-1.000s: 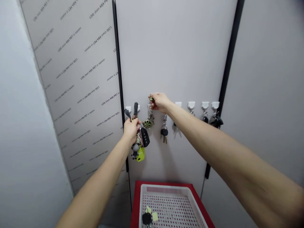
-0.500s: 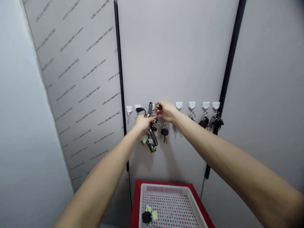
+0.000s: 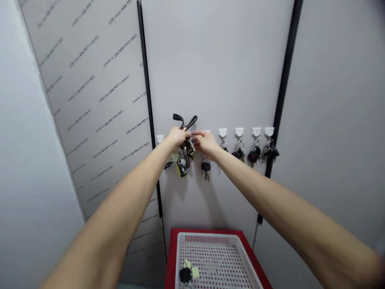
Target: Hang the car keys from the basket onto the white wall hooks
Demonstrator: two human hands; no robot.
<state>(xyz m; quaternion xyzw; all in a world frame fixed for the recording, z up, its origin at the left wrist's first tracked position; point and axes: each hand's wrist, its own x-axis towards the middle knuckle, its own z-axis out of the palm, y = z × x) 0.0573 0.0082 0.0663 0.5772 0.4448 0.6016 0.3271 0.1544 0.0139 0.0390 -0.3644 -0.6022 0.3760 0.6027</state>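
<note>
My left hand (image 3: 176, 136) is closed on a bunch of keys (image 3: 182, 158) with black straps sticking up, a small grey figure and a yellow tag hanging below. My right hand (image 3: 203, 142) is closed in a pinch right beside it, fingertips meeting the left hand at the bunch's ring, in front of a white wall hook. Both hands are raised to the row of white hooks (image 3: 223, 133) on the grey panel. A black-headed key (image 3: 206, 165) hangs just under my right wrist.
More key bunches (image 3: 254, 154) hang on the hooks to the right; one bare hook (image 3: 160, 139) is at the left. Below stands a white perforated basket (image 3: 216, 243) on a red surface (image 3: 172, 257), holding a black key with yellow tags (image 3: 187, 273). Black vertical strips frame the panel.
My left hand has carried the key bunch up and right from the left hooks to meet my right hand; the straps now point upward. The view has shifted slightly.
</note>
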